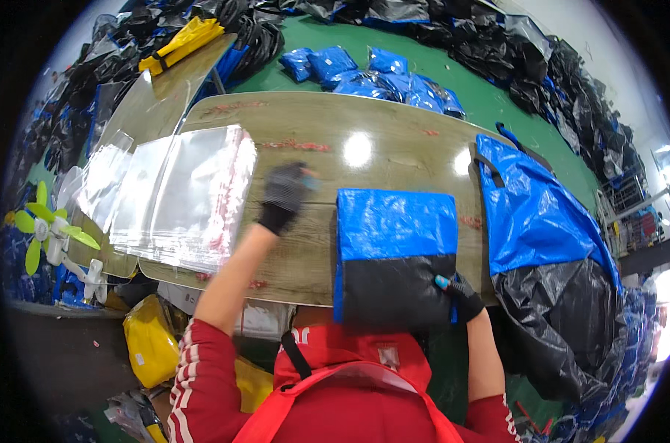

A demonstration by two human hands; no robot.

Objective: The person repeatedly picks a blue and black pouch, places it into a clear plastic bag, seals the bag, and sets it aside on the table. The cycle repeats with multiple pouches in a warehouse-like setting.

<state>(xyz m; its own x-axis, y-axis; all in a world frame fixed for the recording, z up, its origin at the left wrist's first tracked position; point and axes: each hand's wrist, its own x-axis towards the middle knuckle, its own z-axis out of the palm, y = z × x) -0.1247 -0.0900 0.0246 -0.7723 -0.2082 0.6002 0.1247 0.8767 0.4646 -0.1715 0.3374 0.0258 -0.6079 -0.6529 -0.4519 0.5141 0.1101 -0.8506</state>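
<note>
Across a wood-grain tabletop [416,162], with blue packets [331,65] on the green floor [305,38] beyond, grips a folded blue-and-black tarpaulin bundle [396,225] by its near right edge with the right hand [464,297], thumb on top. Has that bundle at the near middle, overhanging the table, between clear plastic sleeves [198,184] at left and a strapped tarpaulin bag [534,214] at right. Holds the left hand [285,193] near the sleeves, too blurred to tell whether closed. Seems midway through handling the bundle, likely calling for a steady right grip and a free left hand.
</note>
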